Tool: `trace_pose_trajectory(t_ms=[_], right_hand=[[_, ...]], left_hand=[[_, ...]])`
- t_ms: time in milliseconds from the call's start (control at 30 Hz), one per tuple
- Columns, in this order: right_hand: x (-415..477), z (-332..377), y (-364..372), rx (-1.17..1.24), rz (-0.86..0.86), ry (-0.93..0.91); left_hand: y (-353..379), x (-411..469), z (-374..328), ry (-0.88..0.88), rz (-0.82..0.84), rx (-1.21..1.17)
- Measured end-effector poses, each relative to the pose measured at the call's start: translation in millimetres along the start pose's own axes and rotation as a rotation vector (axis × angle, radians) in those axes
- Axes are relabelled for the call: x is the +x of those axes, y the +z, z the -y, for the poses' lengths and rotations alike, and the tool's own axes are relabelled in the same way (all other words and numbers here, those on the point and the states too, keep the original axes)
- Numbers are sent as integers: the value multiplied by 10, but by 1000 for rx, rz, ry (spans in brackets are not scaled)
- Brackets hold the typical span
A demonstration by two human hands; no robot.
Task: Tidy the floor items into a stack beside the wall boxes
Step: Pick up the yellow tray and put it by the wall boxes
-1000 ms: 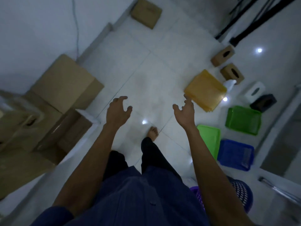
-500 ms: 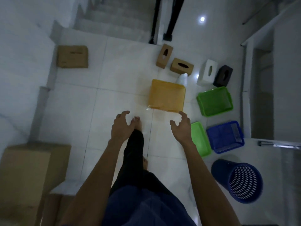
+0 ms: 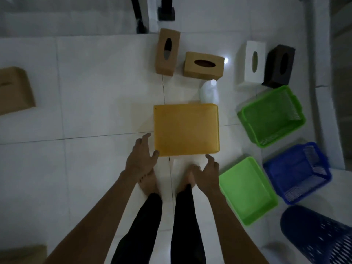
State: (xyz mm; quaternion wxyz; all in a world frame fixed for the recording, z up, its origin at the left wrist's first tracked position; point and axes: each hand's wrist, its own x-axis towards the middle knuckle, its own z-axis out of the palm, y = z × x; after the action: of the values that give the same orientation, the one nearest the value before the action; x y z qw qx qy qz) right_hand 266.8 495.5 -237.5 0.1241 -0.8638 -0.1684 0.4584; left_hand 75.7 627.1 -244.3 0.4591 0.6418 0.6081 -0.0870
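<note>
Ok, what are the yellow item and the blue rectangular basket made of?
The yellow item looks like matte plastic: even colour, rounded moulded corners, uncertain in dim light. The blue rectangular basket is plastic, judging by its moulded mesh walls.

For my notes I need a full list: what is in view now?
yellow tray: 1, yellow, floor centre
standing tissue box: 1, brown, far centre
lying tissue box: 1, brown, beside it
white tissue box: 1, white, far right
black tissue box: 1, black, beside white one
bottle: 1, white, behind tray
green basket: 1, green, right
green tray: 1, green, near right
blue basket: 1, blue, right of green tray
waste bin: 1, dark blue, bottom right
cardboard box: 1, brown, left edge
second cardboard box: 1, brown, bottom left
left hand: 1, open, at tray's near-left corner
right hand: 1, open, near tray's near-right corner
</note>
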Motion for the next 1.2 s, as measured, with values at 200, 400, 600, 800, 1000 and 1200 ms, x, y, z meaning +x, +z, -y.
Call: trace_pose_trajectory(t_ms=[200, 400, 600, 800, 1000, 1200], right_hand=[[1434, -334, 386, -85, -113, 74], [2012, -684, 435, -241, 32, 131], [1691, -679, 610, -329, 95, 36], [1241, -516, 1188, -534, 265, -33], [1276, -330, 1271, -361, 301, 20], [1975, 200, 762, -493, -127, -479]], left_hand=[[1045, 878, 280, 69, -60, 293], [1589, 1115, 521, 46, -13, 423], [1427, 1242, 662, 34, -38, 573], [1170, 1445, 711, -109, -119, 373], [1331, 1138, 731, -226, -266, 146], [1787, 878, 390, -462, -414, -221]])
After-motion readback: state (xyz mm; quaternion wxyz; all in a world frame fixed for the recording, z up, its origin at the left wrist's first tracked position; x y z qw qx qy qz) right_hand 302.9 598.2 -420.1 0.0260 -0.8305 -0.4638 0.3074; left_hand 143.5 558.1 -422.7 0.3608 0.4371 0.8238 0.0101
